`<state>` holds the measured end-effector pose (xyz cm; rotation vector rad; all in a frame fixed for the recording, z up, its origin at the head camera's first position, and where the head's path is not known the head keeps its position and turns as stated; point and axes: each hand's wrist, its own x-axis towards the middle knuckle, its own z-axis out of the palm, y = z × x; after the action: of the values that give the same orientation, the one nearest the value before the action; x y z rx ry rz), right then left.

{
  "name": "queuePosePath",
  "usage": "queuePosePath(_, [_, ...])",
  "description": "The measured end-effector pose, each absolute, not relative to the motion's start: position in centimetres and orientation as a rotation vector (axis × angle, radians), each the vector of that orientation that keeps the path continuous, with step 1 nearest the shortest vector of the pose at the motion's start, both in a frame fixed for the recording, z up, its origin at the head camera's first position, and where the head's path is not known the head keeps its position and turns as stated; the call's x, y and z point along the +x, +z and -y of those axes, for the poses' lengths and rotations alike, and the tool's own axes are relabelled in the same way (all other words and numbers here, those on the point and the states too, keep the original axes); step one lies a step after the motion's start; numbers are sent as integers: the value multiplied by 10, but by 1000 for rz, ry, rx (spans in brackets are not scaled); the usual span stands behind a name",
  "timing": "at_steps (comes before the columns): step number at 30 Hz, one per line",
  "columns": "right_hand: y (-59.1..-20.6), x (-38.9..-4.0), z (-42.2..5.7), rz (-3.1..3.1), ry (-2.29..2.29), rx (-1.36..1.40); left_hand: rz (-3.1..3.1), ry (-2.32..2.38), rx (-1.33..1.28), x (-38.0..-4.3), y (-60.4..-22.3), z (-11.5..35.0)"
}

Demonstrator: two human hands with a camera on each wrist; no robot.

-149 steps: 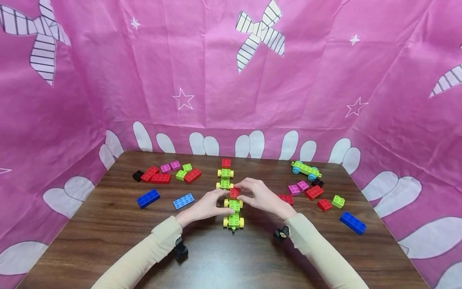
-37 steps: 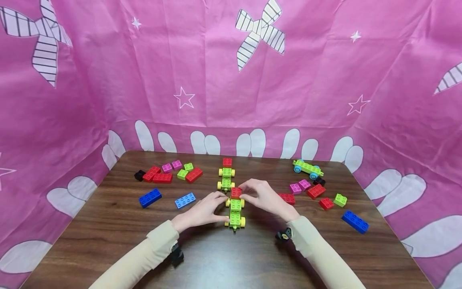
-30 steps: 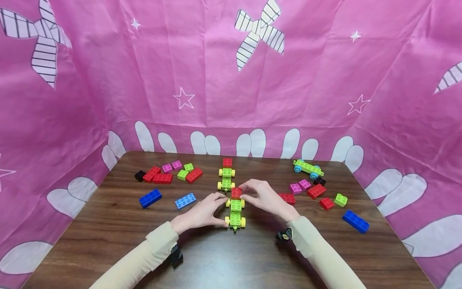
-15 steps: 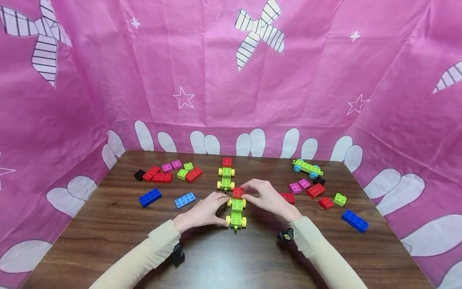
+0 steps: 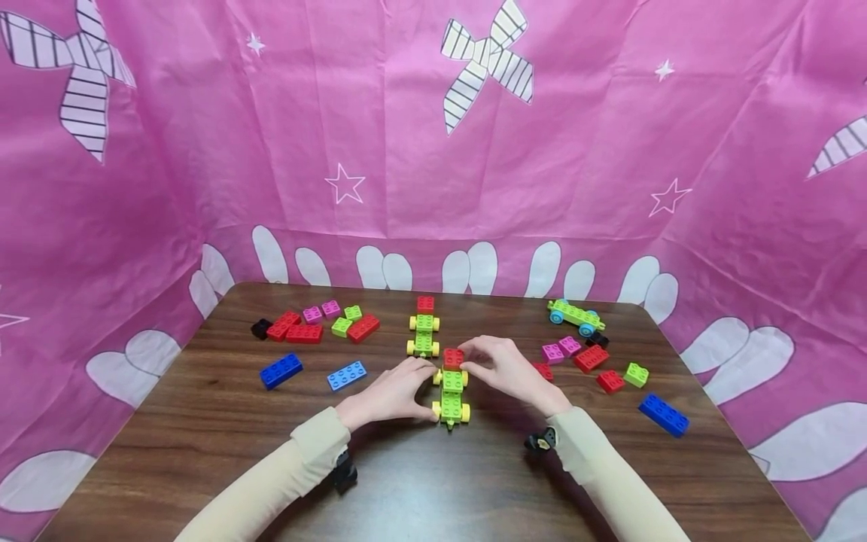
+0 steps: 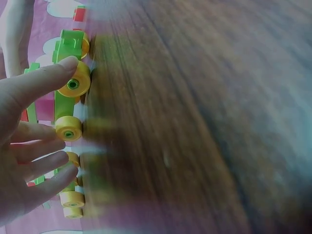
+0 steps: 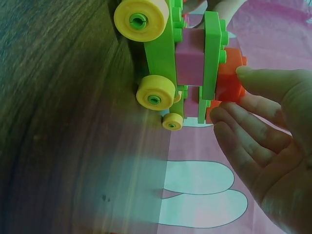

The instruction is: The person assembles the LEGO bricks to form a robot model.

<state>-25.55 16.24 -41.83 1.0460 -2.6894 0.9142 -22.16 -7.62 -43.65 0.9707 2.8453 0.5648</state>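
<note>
A toy car (image 5: pixel 452 382) with a lime-green base, yellow wheels and a red brick (image 5: pixel 453 357) at its far end stands at the table's middle. In the right wrist view, pink bricks (image 7: pixel 190 56) show between its base and the green piece above. My left hand (image 5: pixel 393 393) lies along its left side, thumb by the near wheel, fingers by the far one. In the left wrist view the thumb (image 6: pixel 44 80) overlaps a yellow wheel and the fingers are fairly straight. My right hand (image 5: pixel 504 369) pinches the red brick between thumb and fingertips. A similar car (image 5: pixel 424 333) stands farther back, slightly left.
Red, pink, lime and black bricks lie back left, with a dark blue brick (image 5: pixel 281 370) and a light blue one (image 5: pixel 346 375) nearer. On the right are a lime car base with blue wheels (image 5: pixel 576 316), several small bricks and a blue brick (image 5: pixel 664 414).
The near car has shifted to the right, both hands moving along with it. It stood in line with the far car, close behind it; now a sideways gap separates them.
</note>
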Motion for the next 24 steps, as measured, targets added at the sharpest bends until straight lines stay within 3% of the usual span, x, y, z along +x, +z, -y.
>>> queuePosePath(24, [-424,-260,-183,2697,917,968,-2868,483,1036,-230,-441,56])
